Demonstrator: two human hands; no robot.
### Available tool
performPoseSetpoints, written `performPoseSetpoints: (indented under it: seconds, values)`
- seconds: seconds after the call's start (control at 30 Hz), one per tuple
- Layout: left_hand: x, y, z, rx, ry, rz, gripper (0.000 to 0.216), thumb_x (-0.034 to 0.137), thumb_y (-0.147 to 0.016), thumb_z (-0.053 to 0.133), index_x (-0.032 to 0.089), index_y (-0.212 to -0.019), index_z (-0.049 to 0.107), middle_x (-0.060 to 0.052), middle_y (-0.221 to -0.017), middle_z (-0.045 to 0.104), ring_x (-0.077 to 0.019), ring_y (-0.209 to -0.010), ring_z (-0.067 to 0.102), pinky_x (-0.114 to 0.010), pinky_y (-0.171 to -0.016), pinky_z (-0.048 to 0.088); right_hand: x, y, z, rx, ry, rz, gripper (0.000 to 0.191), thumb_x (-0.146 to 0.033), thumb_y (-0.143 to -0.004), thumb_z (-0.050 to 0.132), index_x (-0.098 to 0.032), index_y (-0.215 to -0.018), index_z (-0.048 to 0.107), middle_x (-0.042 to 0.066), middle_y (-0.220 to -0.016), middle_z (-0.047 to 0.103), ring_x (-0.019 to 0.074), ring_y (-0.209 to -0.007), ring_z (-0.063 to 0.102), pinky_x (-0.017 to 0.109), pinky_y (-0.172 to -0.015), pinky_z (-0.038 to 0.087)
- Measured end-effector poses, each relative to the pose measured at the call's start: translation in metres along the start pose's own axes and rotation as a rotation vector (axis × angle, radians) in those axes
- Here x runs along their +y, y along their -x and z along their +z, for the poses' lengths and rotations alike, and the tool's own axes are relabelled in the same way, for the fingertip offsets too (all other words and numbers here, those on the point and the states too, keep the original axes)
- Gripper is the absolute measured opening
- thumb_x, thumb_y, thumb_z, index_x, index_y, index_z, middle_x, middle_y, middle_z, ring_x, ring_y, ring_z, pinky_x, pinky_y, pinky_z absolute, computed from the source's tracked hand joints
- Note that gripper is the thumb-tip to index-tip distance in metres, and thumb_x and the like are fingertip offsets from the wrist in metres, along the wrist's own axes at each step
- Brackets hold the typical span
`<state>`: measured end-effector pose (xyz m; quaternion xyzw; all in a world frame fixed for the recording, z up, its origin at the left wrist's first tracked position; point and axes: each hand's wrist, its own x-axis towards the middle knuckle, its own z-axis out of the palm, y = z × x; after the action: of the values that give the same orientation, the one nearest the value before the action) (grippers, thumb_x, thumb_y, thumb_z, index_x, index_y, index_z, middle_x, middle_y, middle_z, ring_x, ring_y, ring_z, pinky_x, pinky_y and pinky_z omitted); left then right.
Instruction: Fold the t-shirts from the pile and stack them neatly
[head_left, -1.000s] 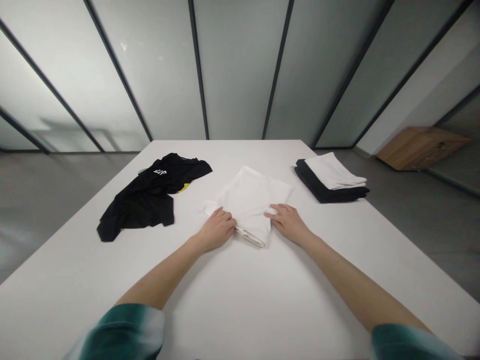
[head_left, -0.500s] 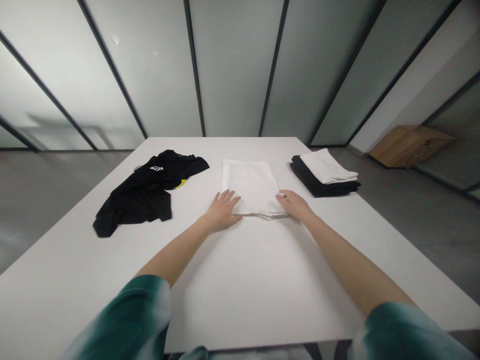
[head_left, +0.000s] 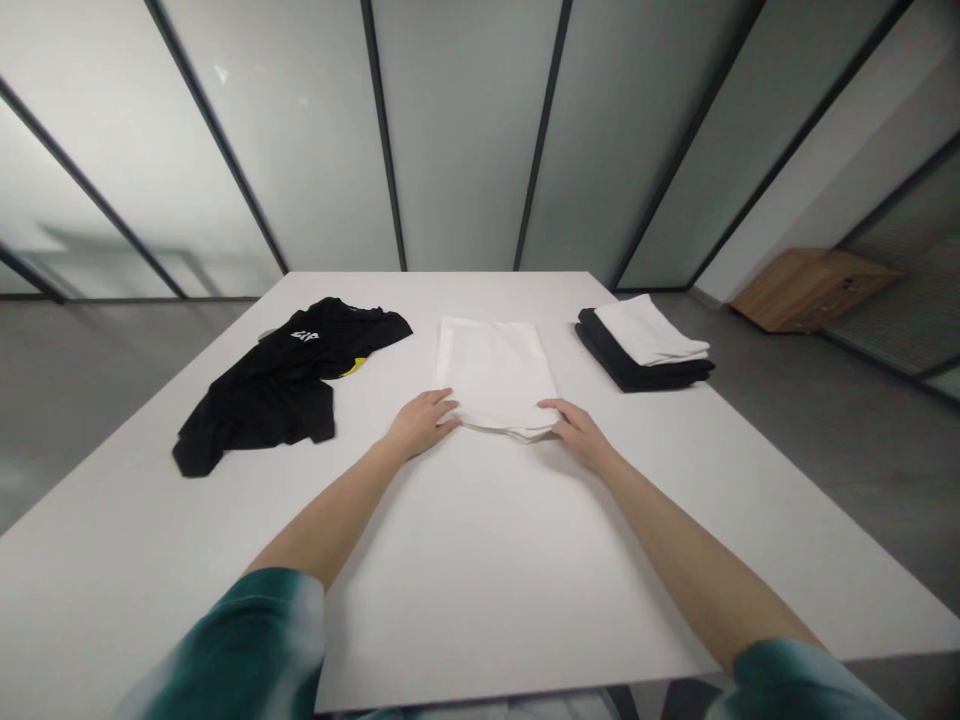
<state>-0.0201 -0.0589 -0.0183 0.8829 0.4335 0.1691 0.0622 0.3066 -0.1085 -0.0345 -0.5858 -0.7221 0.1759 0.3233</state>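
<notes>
A folded white garment point(head_left: 495, 370), probably a T-shirt, lies flat as a rectangle in the middle of the table. My left hand point(head_left: 421, 422) pinches its near left corner, fingers on top and thumb at the near edge. At the near right corner, my right hand point(head_left: 579, 430) holds the cloth in the same way, with the fingertips over the top. Between the hands the layered near edge shows, slightly uneven towards the right. Parts of both thumbs are hard to make out against the cloth.
On the left of the white table point(head_left: 480, 580) lies a crumpled black T-shirt point(head_left: 277, 390) with white lettering and a yellow patch. At the right, a folded white cloth point(head_left: 651, 330) rests on folded black cloth point(head_left: 637, 375). A wooden cabinet point(head_left: 810, 290) stands beyond, on the floor.
My left hand has drawn in from lying spread on the garment to gripping its near left corner. My right hand has closed on the right corner. The view has shifted slightly.
</notes>
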Motion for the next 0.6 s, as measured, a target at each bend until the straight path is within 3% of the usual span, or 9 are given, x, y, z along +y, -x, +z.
performPoseSetpoints:
  seconds: [0.1, 0.17, 0.27, 0.37, 0.47, 0.6]
  values:
    - [0.001, -0.002, -0.002, 0.005, -0.007, -0.027, 0.035, 0.039, -0.097, 0.046, 0.021, -0.115, 0.07, -0.008, -0.138, 0.061, -0.0243, -0.125, 0.057, -0.04, -0.109, 0.044, 0.004, 0.001, -0.001, -0.043, 0.067, -0.092, 0.067, -0.013, -0.071, 0.045, -0.017, -0.138, 0.054, 0.009, -0.121, 0.067, 0.0249, -0.104, 0.062, 0.038, -0.092, 0.05]
    - [0.001, -0.004, -0.002, 0.003, -0.006, -0.057, 0.035, 0.037, -0.098, 0.043, 0.021, -0.112, 0.071, -0.007, -0.135, 0.063, -0.0235, -0.122, 0.058, -0.039, -0.107, 0.045, 0.004, 0.001, -0.002, -0.054, 0.205, -0.149, 0.069, -0.011, -0.072, 0.046, -0.014, -0.141, 0.052, 0.013, -0.124, 0.064, 0.0277, -0.112, 0.058, 0.042, -0.098, 0.046]
    - [-0.001, -0.008, 0.001, 0.003, 0.016, -0.095, 0.034, 0.035, -0.098, 0.042, 0.021, -0.11, 0.071, -0.006, -0.132, 0.065, -0.0232, -0.119, 0.06, -0.04, -0.106, 0.045, 0.002, -0.002, -0.005, -0.026, 0.398, -0.176, 0.06, -0.012, -0.075, 0.049, -0.015, -0.134, 0.059, 0.015, -0.114, 0.065, 0.0305, -0.107, 0.057, 0.046, -0.097, 0.045]
    - [-0.005, -0.012, 0.004, 0.015, 0.066, -0.128, 0.036, 0.033, -0.097, 0.042, 0.018, -0.116, 0.068, -0.008, -0.129, 0.067, -0.0239, -0.12, 0.059, -0.04, -0.107, 0.044, 0.001, -0.005, -0.007, 0.053, 0.469, -0.208, 0.048, -0.014, -0.074, 0.057, -0.019, -0.12, 0.069, 0.016, -0.126, 0.06, 0.0341, -0.116, 0.053, 0.05, -0.1, 0.042]
    - [-0.007, -0.013, 0.004, 0.026, 0.105, -0.15, 0.038, 0.033, -0.097, 0.041, 0.017, -0.12, 0.066, -0.01, -0.126, 0.068, -0.024, -0.119, 0.06, -0.039, -0.106, 0.044, 0.003, -0.008, -0.005, 0.058, 0.423, -0.272, 0.041, -0.014, -0.073, 0.059, -0.019, -0.112, 0.071, 0.013, -0.135, 0.059, 0.0341, -0.127, 0.049, 0.051, -0.106, 0.039]
    - [0.005, -0.006, -0.003, 0.081, 0.032, -0.065, 0.043, 0.047, -0.09, 0.054, 0.018, -0.12, 0.065, -0.012, -0.136, 0.061, -0.0288, -0.129, 0.051, -0.045, -0.11, 0.038, 0.004, -0.012, 0.001, 0.053, 0.322, -0.279, 0.036, -0.016, -0.08, 0.055, -0.019, -0.112, 0.071, 0.01, -0.117, 0.071, 0.0284, -0.119, 0.059, 0.046, -0.103, 0.044]
